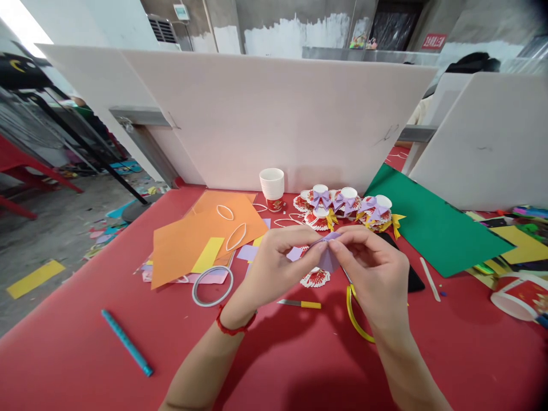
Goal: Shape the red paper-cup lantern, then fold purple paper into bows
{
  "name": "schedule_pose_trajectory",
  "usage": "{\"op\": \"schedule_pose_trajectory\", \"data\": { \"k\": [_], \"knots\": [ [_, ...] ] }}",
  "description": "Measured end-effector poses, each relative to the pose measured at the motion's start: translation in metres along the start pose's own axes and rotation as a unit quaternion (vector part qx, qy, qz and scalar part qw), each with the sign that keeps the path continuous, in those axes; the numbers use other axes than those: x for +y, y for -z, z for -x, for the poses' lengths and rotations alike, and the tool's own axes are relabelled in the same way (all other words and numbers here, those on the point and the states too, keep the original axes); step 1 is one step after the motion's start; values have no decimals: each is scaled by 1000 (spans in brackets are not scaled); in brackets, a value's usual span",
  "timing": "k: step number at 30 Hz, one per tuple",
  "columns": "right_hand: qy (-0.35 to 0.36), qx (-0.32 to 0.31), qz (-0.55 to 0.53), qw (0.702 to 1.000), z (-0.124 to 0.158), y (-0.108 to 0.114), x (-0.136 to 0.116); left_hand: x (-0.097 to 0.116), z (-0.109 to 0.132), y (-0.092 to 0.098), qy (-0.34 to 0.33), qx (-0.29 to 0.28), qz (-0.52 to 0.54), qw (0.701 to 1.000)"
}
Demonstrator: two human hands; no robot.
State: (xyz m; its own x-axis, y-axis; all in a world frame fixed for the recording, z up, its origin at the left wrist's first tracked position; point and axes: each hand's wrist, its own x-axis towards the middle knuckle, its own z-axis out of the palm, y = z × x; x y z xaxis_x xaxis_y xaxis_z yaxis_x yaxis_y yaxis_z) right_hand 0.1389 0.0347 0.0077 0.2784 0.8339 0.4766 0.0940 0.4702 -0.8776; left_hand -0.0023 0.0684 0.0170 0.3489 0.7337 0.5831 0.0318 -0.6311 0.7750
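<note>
Between the fingertips of both hands is a small piece of purple paper (329, 261), raised above the red table. My left hand (280, 260), with a red cord bracelet at the wrist, pinches its left side. My right hand (374, 268) pinches the right side. Under the right hand lie yellow-handled scissors (353, 319), partly hidden. A craft knife (306, 304) with a yellow handle rests below the hands. Just behind the purple paper, a fringed red-and-white paper-cup piece (315, 278) lies on the table, half covered. Cut cups with purple bows (346, 200) stand farther back.
A stack of paper cups (272, 182) stands by the white partition (278, 114). Orange sheets (180, 245) and a tape roll (197, 294) lie left, a teal pen (126, 342) nearer. Green card (445, 228), a black phone-like slab (415, 277) and a tipped cup (514, 297) are right.
</note>
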Motion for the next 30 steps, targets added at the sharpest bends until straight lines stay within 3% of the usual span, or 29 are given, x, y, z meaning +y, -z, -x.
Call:
{"op": "schedule_pose_trajectory", "data": {
  "k": [8, 14, 18, 21, 25, 30],
  "knots": [
    [15, -14, 23, 1000, 2, -1, -5, -2, 2, -5, -64, 36, -24, 997],
    [31, 9, -10, 999, 10, -1, -14, 7, 5, -8, -96, 72, -17, 993],
    [-34, -46, -80, 995, 10, 6, -18, 9, 7, -13, -82, 100, 2, 992],
    [-68, -43, -96, 992, 9, 9, -19, 9, 8, -15, -81, 108, -4, 991],
    [-47, -3, -78, 996, 9, 7, -19, 11, 8, -13, -85, 97, -13, 992],
    [-3, 33, -56, 998, 11, 2, -20, 16, 8, -11, -31, 82, -5, 996]
  ]
}}
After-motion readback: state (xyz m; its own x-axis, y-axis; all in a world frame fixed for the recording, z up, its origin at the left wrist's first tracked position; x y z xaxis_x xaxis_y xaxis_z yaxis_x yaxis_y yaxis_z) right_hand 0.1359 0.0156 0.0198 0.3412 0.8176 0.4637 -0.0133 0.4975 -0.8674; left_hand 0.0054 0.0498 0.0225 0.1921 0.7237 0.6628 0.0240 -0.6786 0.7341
